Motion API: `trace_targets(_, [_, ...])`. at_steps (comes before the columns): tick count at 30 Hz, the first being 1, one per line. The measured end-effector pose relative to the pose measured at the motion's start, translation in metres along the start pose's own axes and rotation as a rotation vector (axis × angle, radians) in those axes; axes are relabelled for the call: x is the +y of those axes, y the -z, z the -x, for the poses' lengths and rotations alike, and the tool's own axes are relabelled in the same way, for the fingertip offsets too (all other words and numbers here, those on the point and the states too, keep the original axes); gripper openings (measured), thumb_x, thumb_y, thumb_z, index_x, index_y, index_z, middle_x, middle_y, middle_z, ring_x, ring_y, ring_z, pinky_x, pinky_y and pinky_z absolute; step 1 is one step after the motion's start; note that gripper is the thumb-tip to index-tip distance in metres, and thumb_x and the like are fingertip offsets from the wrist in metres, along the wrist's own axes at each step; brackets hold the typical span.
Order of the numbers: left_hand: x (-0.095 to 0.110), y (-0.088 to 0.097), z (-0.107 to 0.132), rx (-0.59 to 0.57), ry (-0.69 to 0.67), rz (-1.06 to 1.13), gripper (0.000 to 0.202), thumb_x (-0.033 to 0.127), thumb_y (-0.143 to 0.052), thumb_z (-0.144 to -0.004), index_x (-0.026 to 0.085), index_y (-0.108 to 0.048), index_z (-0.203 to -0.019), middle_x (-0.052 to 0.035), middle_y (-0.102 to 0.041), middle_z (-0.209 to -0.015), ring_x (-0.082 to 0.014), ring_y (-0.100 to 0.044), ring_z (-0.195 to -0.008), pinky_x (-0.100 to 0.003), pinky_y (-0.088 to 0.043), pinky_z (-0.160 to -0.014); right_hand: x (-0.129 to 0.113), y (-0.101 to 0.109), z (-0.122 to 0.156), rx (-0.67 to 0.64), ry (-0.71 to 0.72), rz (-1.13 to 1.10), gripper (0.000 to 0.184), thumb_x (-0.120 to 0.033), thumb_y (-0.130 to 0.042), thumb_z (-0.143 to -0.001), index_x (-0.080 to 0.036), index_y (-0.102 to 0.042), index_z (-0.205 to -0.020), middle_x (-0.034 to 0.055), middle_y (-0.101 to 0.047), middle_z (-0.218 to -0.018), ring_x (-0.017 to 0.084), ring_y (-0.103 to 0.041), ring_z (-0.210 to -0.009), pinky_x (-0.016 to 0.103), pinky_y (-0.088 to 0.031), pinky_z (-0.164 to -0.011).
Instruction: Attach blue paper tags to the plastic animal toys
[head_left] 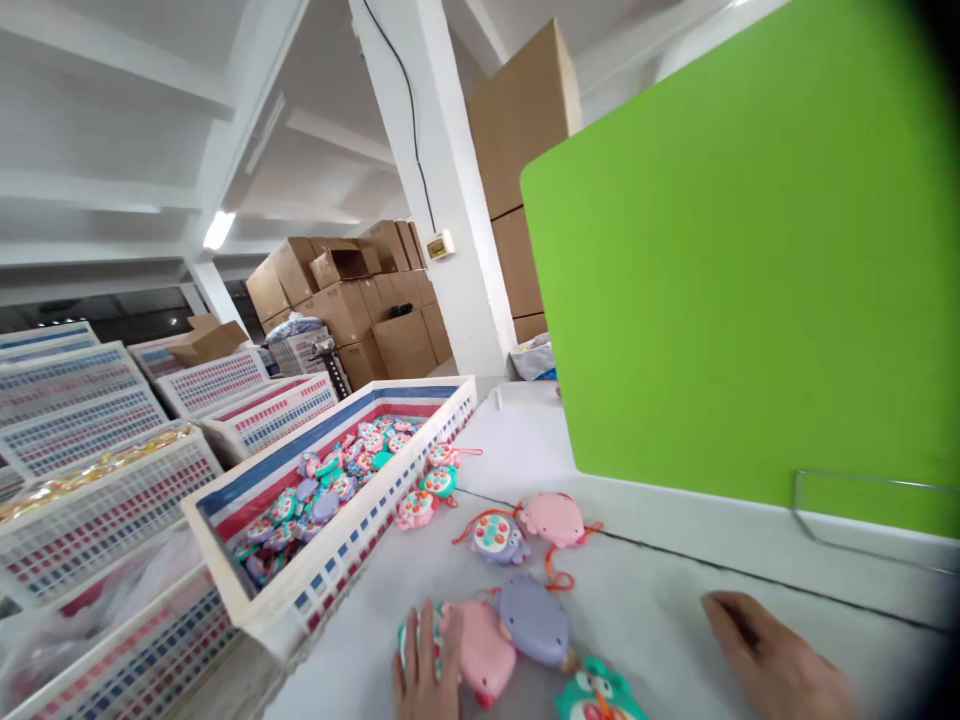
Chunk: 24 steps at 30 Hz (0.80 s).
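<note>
**Both hands low on the surface, toy cluster between them**

Far left, 9 o'clock: stacked white crates, some holding bagged goods. Next right, an open crate with a red-blue liner, full of small animal-shaped toys, long axis running 7 to 1 o'clock, its near corner just beside the left hand.

Left hand at 6 o'clock, fingers flat and slightly spread, resting on a teal toy and touching the pink toy at its right. Purple toy lies touching the pink one, toward 1 o'clock of that hand. Teal owl toy sits at the bottom edge, between the hands, nearer the left.

Further out at 12 o'clock: two more toys with orange cords, well apart from both hands.

Right hand at 4 o'clock, palm down on bare surface, holding nothing; fingers look together, but the frame cuts the hand, so not certain.

Open room: bare surface between the owl toy and right hand. Green divider walls off the right side from 1 to 3 o'clock.
</note>
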<state>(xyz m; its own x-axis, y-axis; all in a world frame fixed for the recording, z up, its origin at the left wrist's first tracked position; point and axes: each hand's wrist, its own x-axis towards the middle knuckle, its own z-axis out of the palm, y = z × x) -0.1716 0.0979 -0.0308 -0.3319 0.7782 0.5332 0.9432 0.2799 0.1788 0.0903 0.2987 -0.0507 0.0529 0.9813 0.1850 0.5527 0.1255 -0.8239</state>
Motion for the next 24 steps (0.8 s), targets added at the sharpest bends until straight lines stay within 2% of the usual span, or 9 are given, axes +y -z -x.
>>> trace_targets(2, [-0.005, -0.011, -0.001, -0.009, 0.027, -0.098, 0.072, 0.054, -0.058, -0.064, 0.021, -0.044, -0.126, -0.0192, -0.039, -0.130, -0.0459, -0.032, -0.118, -0.064, -0.033, -0.085, -0.008, 0.004, 0.003, -0.026, -0.016, -0.005, 0.036, -0.056, -0.038, -0.058, -0.027, -0.052, -0.073, 0.0036, -0.066, -0.072, 0.025, -0.061, -0.067, 0.033, -0.045, -0.061])
trace_targets(4, [-0.004, -0.018, -0.002, -0.018, 0.013, -0.110, 0.073, 0.054, -0.060, -0.062, 0.021, -0.045, -0.125, -0.0180, -0.038, -0.132, -0.0441, -0.029, -0.121, -0.062, -0.029, -0.090, -0.013, 0.007, 0.005, -0.045, -0.023, -0.013, 0.037, -0.057, -0.038, -0.057, -0.027, -0.052, -0.073, 0.0034, -0.067, -0.074, 0.025, -0.061, -0.069, 0.033, -0.045, -0.064])
trace_targets(8, [0.006, -0.024, -0.011, -0.013, -0.047, -0.077, 0.058, 0.047, -0.048, -0.076, 0.026, -0.038, -0.129, -0.0115, -0.038, -0.134, -0.0376, -0.026, -0.124, -0.059, -0.028, -0.093, -0.016, 0.010, 0.008, -0.023, 0.001, -0.023, 0.037, -0.055, -0.037, -0.059, -0.025, -0.053, -0.073, 0.0036, -0.067, -0.073, 0.024, -0.061, -0.068, 0.033, -0.044, -0.066])
trace_targets(12, [0.020, -0.030, -0.029, -0.015, -0.075, -0.050, 0.055, 0.047, -0.045, -0.079, 0.024, -0.037, -0.129, -0.0133, -0.037, -0.134, -0.0377, -0.025, -0.125, -0.060, -0.027, -0.092, -0.018, 0.010, 0.010, 0.010, 0.024, -0.008, 0.035, -0.053, -0.037, -0.062, -0.024, -0.055, -0.072, 0.0042, -0.066, -0.070, 0.023, -0.061, -0.064, 0.032, -0.044, -0.063])
trace_targets(16, [0.023, -0.018, -0.030, -0.038, -0.095, -0.030, 0.056, 0.042, -0.045, -0.081, 0.021, -0.032, -0.132, -0.0144, -0.030, -0.138, -0.0348, -0.019, -0.128, -0.058, -0.024, -0.095, -0.021, 0.010, 0.007, 0.053, 0.055, -0.019, 0.036, -0.051, -0.036, -0.064, -0.021, -0.055, -0.071, 0.0068, -0.066, -0.067, 0.023, -0.060, -0.062, 0.032, -0.043, -0.061])
trace_targets(18, [0.009, -0.005, -0.021, -0.071, -0.068, -0.011, 0.053, 0.040, -0.041, -0.082, 0.023, -0.031, -0.132, -0.0127, -0.027, -0.139, -0.0323, -0.017, -0.129, -0.057, -0.024, -0.096, -0.023, 0.012, 0.009, 0.075, 0.070, -0.022, 0.034, -0.049, -0.035, -0.067, -0.021, -0.053, -0.071, 0.0066, -0.064, -0.063, 0.022, -0.060, -0.059, 0.032, -0.043, -0.060])
trace_targets(20, [-0.017, 0.006, -0.012, -0.089, 0.048, 0.011, 0.048, 0.040, -0.036, -0.084, 0.022, -0.036, -0.129, -0.0136, -0.029, -0.138, -0.0324, -0.020, -0.128, -0.057, -0.025, -0.096, -0.026, 0.014, 0.018, 0.090, 0.097, -0.018, 0.033, -0.047, -0.032, -0.070, -0.020, -0.052, -0.073, 0.0061, -0.063, -0.061, 0.021, -0.059, -0.058, 0.032, -0.043, -0.058])
trace_targets(22, [-0.047, 0.011, -0.005, -0.100, 0.229, 0.036, 0.049, 0.042, -0.030, -0.085, 0.016, -0.039, -0.126, -0.0174, -0.034, -0.133, -0.0331, -0.027, -0.124, -0.056, -0.029, -0.093, -0.033, 0.015, 0.038, 0.081, 0.154, -0.013, 0.032, -0.045, -0.031, -0.075, -0.020, -0.050, -0.075, 0.0052, -0.063, -0.063, 0.019, -0.058, -0.058, 0.029, -0.044, -0.057])
trace_targets(24, [-0.072, 0.008, -0.001, -0.118, 0.281, 0.077, 0.052, 0.043, -0.026, -0.085, 0.012, -0.036, -0.127, -0.0175, -0.039, -0.128, -0.0301, -0.033, -0.121, -0.052, -0.031, -0.094, -0.043, 0.011, 0.068, 0.039, 0.232, -0.012, 0.031, -0.045, -0.030, -0.080, -0.021, -0.049, -0.077, 0.0023, -0.061, -0.064, 0.016, -0.055, -0.054, 0.026, -0.044, -0.055])
